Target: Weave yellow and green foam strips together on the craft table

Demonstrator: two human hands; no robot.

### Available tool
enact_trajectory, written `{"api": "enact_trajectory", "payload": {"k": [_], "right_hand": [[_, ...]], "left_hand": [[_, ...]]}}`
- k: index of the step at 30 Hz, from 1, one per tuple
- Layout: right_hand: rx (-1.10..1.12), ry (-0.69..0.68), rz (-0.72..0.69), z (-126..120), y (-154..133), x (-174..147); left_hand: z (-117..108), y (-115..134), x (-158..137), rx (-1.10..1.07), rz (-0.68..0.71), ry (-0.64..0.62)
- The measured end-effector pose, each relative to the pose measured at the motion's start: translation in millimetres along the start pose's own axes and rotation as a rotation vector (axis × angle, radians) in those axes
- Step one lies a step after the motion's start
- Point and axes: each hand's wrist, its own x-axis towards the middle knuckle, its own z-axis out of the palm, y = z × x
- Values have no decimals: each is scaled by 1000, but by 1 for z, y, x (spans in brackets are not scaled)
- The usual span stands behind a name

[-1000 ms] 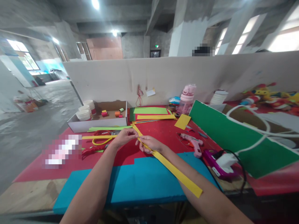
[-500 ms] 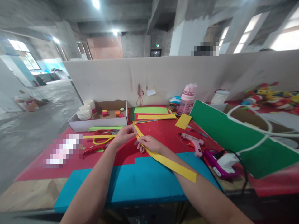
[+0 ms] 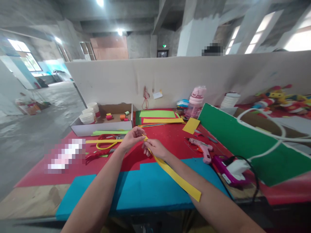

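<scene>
A long yellow paper strip [image 3: 178, 179] runs between my hands, its wide loose end hanging down over my right forearm. My left hand [image 3: 133, 139] pinches the strip's far tip between thumb and fingers. Close beside it, my right hand [image 3: 155, 148] is closed round the strip a little below that tip. Between the hands the end looks bent or curled, though the fingers hide part of it. Both hands are above the red table covering [image 3: 165, 134], just beyond the blue sheet [image 3: 150, 191].
A pink glue gun [image 3: 202, 149] and a purple power strip [image 3: 230, 174] lie to the right, before a leaning green board [image 3: 243, 145]. A shallow box [image 3: 104, 126] with paper cups stands left. Scissors [image 3: 97, 156], green and yellow strips [image 3: 162, 121], and a pink bottle [image 3: 195, 102] are around.
The strip's far end, straight before, is now drawn in and bent between my fingers. My left hand has shifted slightly up and right; the loose end has swung lower.
</scene>
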Motion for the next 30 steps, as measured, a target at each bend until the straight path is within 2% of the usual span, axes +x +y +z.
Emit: {"api": "enact_trajectory", "payload": {"k": [6, 13, 23, 26, 30], "right_hand": [[39, 16, -18, -2, 1, 0], [52, 3, 21, -2, 0, -1], [117, -61, 74, -1, -3, -3], [170, -80, 89, -11, -10, -6], [299, -7, 35, -39, -18, -8]], "left_hand": [[-6, -5, -1, 29, -123, -66], [-3, -8, 0, 77, -119, 17], [-2, -8, 0, 101, -109, 38], [-10, -8, 1, 12, -66, 137], [-24, -8, 3, -240, -70, 308]]}}
